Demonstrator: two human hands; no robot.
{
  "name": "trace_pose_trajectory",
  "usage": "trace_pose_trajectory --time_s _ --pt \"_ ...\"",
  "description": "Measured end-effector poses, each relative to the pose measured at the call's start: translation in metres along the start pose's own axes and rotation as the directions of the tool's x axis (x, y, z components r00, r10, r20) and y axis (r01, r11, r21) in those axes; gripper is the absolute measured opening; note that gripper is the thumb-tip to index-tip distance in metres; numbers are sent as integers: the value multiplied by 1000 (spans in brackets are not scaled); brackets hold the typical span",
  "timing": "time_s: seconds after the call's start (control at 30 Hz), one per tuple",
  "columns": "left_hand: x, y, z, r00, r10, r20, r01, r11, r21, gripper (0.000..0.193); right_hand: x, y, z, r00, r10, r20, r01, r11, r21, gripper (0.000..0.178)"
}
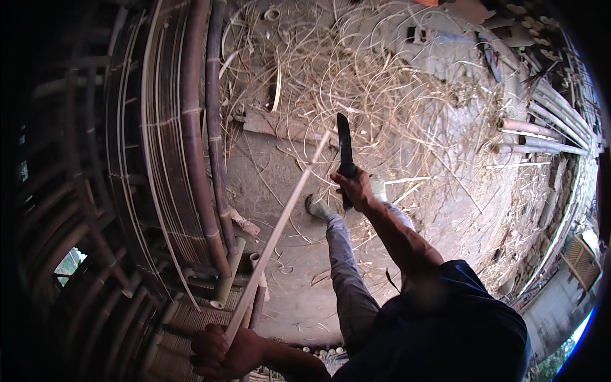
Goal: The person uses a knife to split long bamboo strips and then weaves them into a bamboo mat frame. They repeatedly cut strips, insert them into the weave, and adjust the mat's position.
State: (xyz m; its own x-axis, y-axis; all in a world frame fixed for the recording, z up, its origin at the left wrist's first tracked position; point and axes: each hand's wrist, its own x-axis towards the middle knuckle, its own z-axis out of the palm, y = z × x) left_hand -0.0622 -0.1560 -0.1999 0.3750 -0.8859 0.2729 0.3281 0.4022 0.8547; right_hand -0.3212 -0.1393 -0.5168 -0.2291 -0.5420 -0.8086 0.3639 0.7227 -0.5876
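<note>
My left hand (224, 354), low at the left, is closed round the near end of a long pale bamboo strip (278, 230). The strip slants away from me, its far end by a flat wooden board (286, 127) on the ground; whether it touches the board I cannot tell. In my right hand (358, 188), closed round its handle, is a machete with a dark blade (344, 137). The blade points away from me, to the right of the strip's far end. A visible gap lies between blade and strip.
Thin curled bamboo shavings (375, 89) litter the ground ahead. A bamboo bench (172, 121) runs along the left, with a cut bamboo tube (228, 274) at its near end. Bamboo poles (541, 145) lie at the right. My feet (320, 209) stand below the machete.
</note>
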Motion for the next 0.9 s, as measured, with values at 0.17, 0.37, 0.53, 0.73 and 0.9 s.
trace_pose_trajectory --time_s 0.17,0.37,0.53,0.73,0.9 --pt "23 99 80 994 86 -72 -31 822 568 37 -123 -74 -68 819 -458 346 544 812 -212 64" --pt "100 138 166 825 -4 565 212 929 -304 43 -253 -164 -91 691 -305 655 460 885 -72 61" --pt "15 113 222 979 33 202 -149 791 593 68 -286 -182 -76 738 -524 425 543 835 87 49" --pt "-253 -15 53 784 -615 85 294 488 822 72 -308 -221 10 673 -602 430 533 798 282 47" --pt "-236 43 75 829 -536 -159 538 688 487 36 -318 -249 41 664 -579 473 469 816 339 46"
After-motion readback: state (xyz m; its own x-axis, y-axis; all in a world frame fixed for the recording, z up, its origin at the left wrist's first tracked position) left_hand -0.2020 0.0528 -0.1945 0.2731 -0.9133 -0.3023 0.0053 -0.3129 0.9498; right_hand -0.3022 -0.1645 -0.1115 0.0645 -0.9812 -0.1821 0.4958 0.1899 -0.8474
